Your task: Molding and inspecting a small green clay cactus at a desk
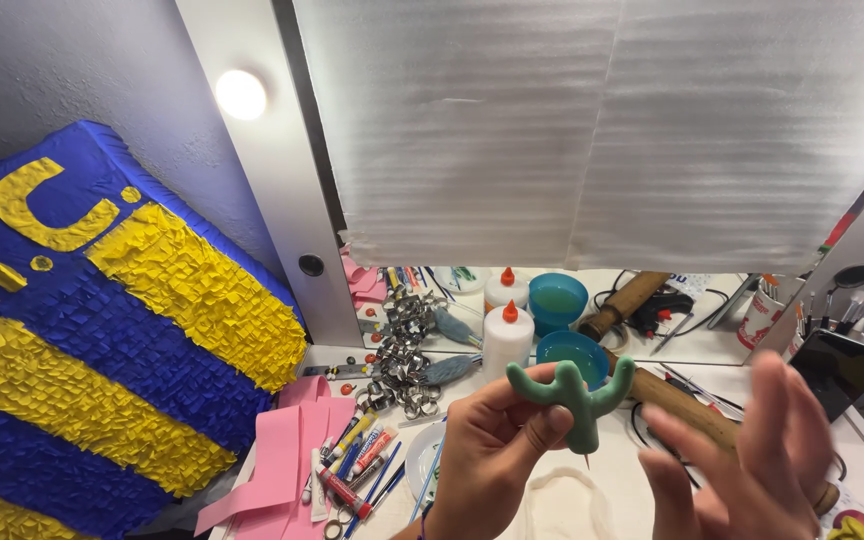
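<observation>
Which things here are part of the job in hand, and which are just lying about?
In hand:
left hand
green clay cactus
right hand, open beside it, blurred

Lying about:
glue bottle
blue bowl
paint tubes
pink paper
blue and yellow piñata
wooden rolling pin

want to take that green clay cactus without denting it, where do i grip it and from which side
Pinch the cactus low on its thick trunk, coming from below. The left hand already holds it there, upright; the thin side arms above look likelier to bend.
</observation>
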